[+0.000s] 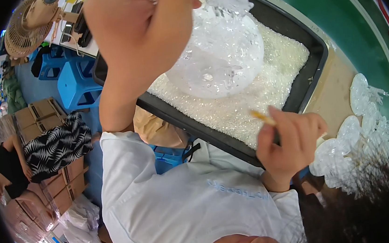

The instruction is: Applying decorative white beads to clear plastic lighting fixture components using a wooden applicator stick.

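Note:
My left hand (143, 28) is raised over the tray, its fingers closed at the top on a clear plastic ornament (219, 67) with a round, frosted base. The base is tilted toward me and dotted with clear beads. Below it, a black tray (313, 70) holds a thick layer of tiny glassy white granules (231, 118). Over the tray's near right edge, my right hand (290, 140) pinches a thin stick-like tool (262, 116) with a yellowish tip, blurred, possibly a brush. Its tip points toward the ornament, apart from it. My left fingertips are partly cut off by the upper edge.
Several similar clear ornaments (361, 129) stand at the right on the table, beside a green surface (333, 5). Blue stools (76, 83), a fan (26, 32) and cardboard boxes (40, 120) are at the left, where another person (56, 144) sits. A brown paper bag (158, 129) is below the tray.

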Action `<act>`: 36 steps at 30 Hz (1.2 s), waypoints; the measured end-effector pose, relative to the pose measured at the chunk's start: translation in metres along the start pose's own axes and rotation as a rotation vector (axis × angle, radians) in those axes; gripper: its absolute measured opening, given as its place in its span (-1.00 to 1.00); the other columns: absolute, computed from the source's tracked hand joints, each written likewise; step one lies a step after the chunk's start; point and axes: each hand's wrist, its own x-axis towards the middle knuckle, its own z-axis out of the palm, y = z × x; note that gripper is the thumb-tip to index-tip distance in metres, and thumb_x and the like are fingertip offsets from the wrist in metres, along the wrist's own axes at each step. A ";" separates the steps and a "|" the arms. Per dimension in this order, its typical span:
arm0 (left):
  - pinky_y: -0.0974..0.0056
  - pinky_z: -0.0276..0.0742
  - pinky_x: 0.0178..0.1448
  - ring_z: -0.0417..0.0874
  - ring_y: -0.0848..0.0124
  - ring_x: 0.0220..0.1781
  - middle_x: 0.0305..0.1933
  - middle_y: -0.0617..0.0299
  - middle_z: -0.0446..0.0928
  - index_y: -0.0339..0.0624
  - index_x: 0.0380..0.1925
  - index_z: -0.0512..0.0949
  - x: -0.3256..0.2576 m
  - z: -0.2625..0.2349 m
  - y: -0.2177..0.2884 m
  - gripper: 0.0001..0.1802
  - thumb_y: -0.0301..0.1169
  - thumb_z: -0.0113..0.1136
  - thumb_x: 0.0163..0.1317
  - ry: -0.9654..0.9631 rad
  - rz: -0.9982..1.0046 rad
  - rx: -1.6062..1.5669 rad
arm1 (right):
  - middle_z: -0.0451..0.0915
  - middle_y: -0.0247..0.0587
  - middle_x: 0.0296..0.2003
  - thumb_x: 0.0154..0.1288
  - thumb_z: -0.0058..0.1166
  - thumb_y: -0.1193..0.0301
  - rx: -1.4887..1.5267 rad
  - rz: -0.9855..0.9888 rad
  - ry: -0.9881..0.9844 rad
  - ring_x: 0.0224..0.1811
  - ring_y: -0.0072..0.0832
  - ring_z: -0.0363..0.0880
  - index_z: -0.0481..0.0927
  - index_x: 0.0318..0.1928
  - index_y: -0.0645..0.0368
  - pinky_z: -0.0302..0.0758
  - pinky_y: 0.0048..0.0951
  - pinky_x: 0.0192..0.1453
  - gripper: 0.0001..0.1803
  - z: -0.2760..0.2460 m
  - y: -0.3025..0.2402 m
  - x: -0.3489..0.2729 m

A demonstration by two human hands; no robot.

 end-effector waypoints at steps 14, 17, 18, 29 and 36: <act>0.47 0.47 -0.39 0.61 0.60 -0.50 -0.54 0.26 0.62 -0.36 -0.25 0.65 0.023 -0.020 -0.005 -0.79 -0.42 0.16 0.50 -0.099 -0.110 0.020 | 0.51 0.15 -0.10 0.23 0.16 0.67 0.850 0.058 0.204 -0.37 -0.11 0.78 0.53 -0.12 0.33 0.74 -0.37 -0.36 -0.80 0.008 -0.016 0.003; 0.47 0.47 -0.38 0.61 0.60 -0.50 -0.53 0.26 0.62 -0.37 -0.25 0.64 0.024 -0.021 0.000 -0.79 -0.42 0.16 0.51 -0.091 -0.121 0.002 | 0.52 0.15 -0.11 0.19 0.17 0.68 0.853 0.067 0.155 -0.38 -0.11 0.79 0.55 -0.14 0.34 0.76 -0.37 -0.35 -0.79 0.002 -0.012 0.004; 0.47 0.47 -0.38 0.60 0.60 -0.49 -0.53 0.26 0.62 -0.38 -0.25 0.64 0.023 -0.019 0.000 -0.78 -0.42 0.16 0.51 -0.090 -0.124 -0.022 | 0.53 0.14 -0.12 0.17 0.19 0.68 0.859 0.066 0.115 -0.36 -0.12 0.80 0.55 -0.13 0.34 0.77 -0.37 -0.33 -0.77 0.001 -0.010 0.003; 0.48 0.45 -0.36 0.56 0.59 -0.47 -0.47 0.25 0.60 -0.42 -0.27 0.62 0.017 -0.016 -0.023 -0.75 -0.42 0.13 0.53 -0.100 0.250 -0.001 | 0.55 0.09 -0.17 0.36 0.12 0.58 0.787 0.057 0.046 -0.39 -0.21 0.76 0.52 -0.14 0.24 0.76 -0.35 -0.33 -0.90 -0.005 -0.016 0.004; 0.48 0.42 -0.33 0.54 0.58 -0.44 -0.45 0.25 0.60 -0.41 -0.27 0.62 0.010 -0.008 -0.003 -0.73 -0.40 0.12 0.54 -0.021 0.132 0.072 | 0.58 0.15 -0.18 0.25 0.13 0.64 0.701 0.006 0.108 -0.38 -0.17 0.78 0.52 -0.20 0.32 0.78 -0.35 -0.34 -0.88 -0.003 -0.011 0.000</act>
